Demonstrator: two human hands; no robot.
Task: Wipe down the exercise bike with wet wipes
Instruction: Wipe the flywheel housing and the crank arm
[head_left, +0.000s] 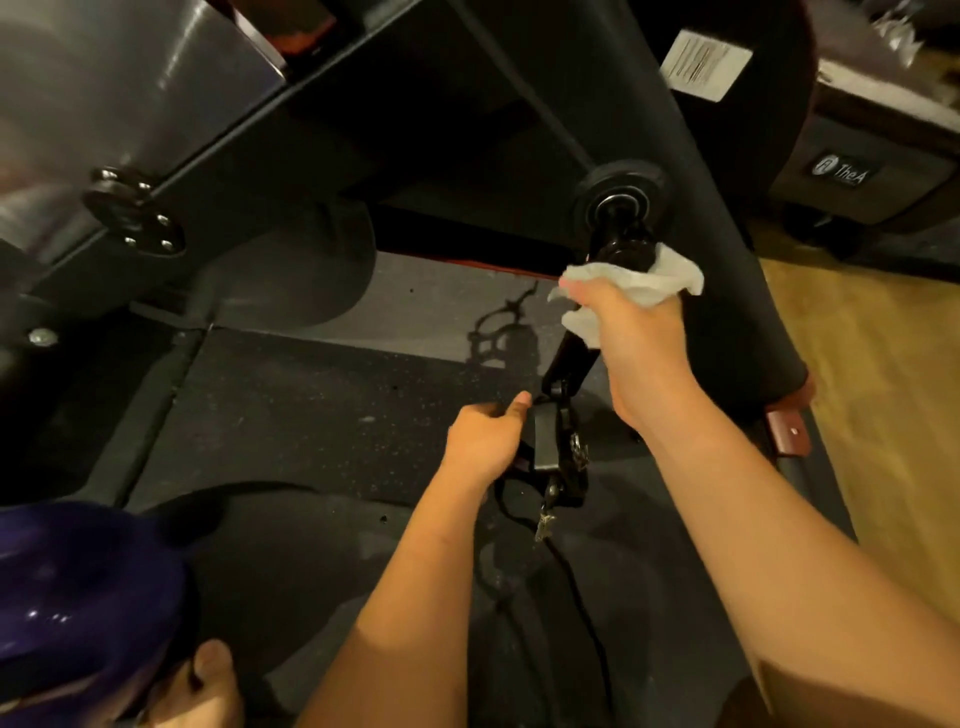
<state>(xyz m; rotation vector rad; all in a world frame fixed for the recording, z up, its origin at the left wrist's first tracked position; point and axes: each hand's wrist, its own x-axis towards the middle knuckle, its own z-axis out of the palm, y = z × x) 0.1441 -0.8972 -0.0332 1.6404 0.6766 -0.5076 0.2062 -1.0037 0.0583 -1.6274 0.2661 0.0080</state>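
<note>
The right hand (631, 332) is closed around a white wet wipe (634, 283), pressing it round the black crank arm (621, 244) of the exercise bike (467, 130), just below the round hub (621, 189) where the arm meets the frame. Below and to the left of it, the left hand (483, 441) grips the black pedal (548, 441) at the crank's lower end, thumb resting on the pedal's upper edge. A strap with a metal buckle (545, 519) hangs beneath the pedal. Under both hands lies a dark speckled rubber floor mat (311, 405); wood flooring (872, 389) shows to the right of the right forearm.
</note>
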